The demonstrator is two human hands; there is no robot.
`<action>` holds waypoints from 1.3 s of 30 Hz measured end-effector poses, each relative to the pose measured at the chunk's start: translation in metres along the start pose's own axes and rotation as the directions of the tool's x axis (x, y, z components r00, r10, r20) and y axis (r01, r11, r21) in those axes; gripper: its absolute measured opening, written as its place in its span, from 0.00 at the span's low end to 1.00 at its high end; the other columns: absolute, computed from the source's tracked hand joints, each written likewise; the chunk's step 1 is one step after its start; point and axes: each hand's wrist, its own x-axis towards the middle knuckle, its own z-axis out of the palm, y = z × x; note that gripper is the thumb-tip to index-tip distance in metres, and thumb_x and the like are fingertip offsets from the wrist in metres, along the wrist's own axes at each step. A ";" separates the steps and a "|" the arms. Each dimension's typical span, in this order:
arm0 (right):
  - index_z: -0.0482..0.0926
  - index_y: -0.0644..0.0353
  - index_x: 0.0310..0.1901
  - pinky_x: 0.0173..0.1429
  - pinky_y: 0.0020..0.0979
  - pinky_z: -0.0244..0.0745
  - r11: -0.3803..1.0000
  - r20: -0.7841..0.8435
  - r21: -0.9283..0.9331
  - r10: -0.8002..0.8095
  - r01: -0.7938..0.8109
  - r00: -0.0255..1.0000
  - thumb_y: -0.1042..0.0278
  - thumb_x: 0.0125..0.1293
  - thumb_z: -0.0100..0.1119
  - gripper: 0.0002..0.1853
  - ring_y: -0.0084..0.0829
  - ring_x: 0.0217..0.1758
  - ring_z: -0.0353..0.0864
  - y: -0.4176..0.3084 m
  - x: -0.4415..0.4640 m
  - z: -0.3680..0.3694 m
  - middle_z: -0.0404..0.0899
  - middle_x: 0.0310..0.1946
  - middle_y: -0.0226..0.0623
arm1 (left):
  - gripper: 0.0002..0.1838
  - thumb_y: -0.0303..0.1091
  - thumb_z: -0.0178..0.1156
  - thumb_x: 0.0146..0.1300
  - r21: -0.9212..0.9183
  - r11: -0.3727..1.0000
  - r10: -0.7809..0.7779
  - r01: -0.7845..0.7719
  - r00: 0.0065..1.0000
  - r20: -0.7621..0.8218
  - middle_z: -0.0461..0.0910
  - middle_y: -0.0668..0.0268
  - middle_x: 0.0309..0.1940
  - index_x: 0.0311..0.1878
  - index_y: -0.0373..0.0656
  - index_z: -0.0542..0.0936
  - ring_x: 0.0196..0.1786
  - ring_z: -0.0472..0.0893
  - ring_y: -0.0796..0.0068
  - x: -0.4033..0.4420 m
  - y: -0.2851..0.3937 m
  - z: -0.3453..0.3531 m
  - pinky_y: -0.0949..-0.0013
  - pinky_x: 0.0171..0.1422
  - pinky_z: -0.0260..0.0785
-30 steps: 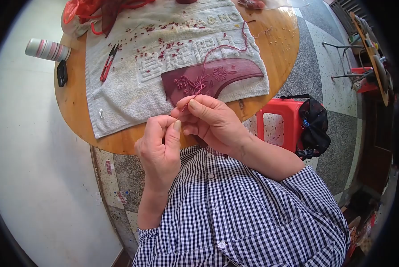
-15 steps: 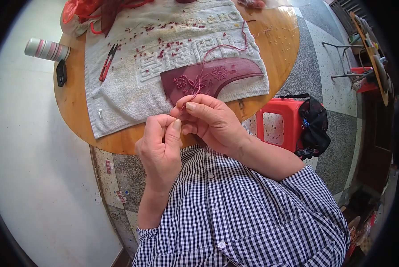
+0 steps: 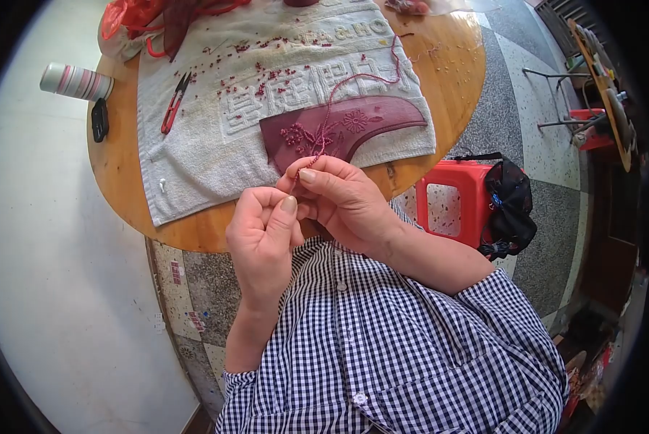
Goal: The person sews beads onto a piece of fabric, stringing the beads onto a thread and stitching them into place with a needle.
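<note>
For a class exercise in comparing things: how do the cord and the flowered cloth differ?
The cord is thin and winding; the cloth is broad and flat. The cord is pinched in the right hand; the cloth lies mostly on the towel. The cloth bears a flower pattern; the cord has none. Both are reddish.

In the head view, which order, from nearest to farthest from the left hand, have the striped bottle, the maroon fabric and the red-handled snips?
1. Maroon fabric, just beyond the left hand
2. Red-handled snips, on the towel, ahead and left
3. Striped bottle, farther out to the left
</note>
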 end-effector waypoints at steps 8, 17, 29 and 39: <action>0.74 0.62 0.47 0.41 0.21 0.75 0.999 0.027 0.048 -0.002 0.001 1.000 0.70 0.67 0.50 0.09 0.24 0.38 0.77 0.003 0.001 0.000 0.78 0.43 0.40 | 0.02 0.24 0.53 0.64 0.229 0.966 0.135 -0.124 0.990 -0.031 0.75 0.70 0.17 0.34 0.37 0.71 0.17 0.69 0.85 -0.003 -0.007 0.003 0.82 0.22 0.61; 0.74 0.62 0.46 0.40 0.22 0.75 0.997 0.044 0.080 0.005 -0.009 0.999 0.71 0.67 0.49 0.09 0.24 0.38 0.76 0.004 0.002 -0.003 0.77 0.43 0.40 | 0.03 0.24 0.54 0.63 0.234 0.962 0.152 -0.142 0.988 -0.025 0.75 0.69 0.17 0.34 0.38 0.72 0.17 0.69 0.84 -0.002 -0.007 0.004 0.81 0.21 0.61; 0.74 0.63 0.46 0.40 0.24 0.74 0.993 0.017 0.106 0.042 -0.043 0.999 0.70 0.66 0.50 0.10 0.26 0.38 0.76 0.003 0.002 -0.003 0.77 0.43 0.40 | 0.02 0.25 0.54 0.64 0.344 0.918 0.224 -0.196 0.974 -0.043 0.73 0.70 0.18 0.34 0.38 0.72 0.18 0.68 0.84 -0.001 -0.011 0.007 0.81 0.22 0.59; 0.75 0.64 0.45 0.40 0.26 0.74 0.993 0.031 0.104 0.051 -0.054 0.998 0.71 0.65 0.50 0.10 0.26 0.38 0.76 0.004 0.003 -0.004 0.77 0.43 0.41 | 0.03 0.26 0.53 0.65 0.270 0.949 0.178 -0.162 0.983 -0.039 0.70 0.71 0.17 0.35 0.38 0.72 0.19 0.67 0.85 0.000 -0.009 0.007 0.83 0.24 0.57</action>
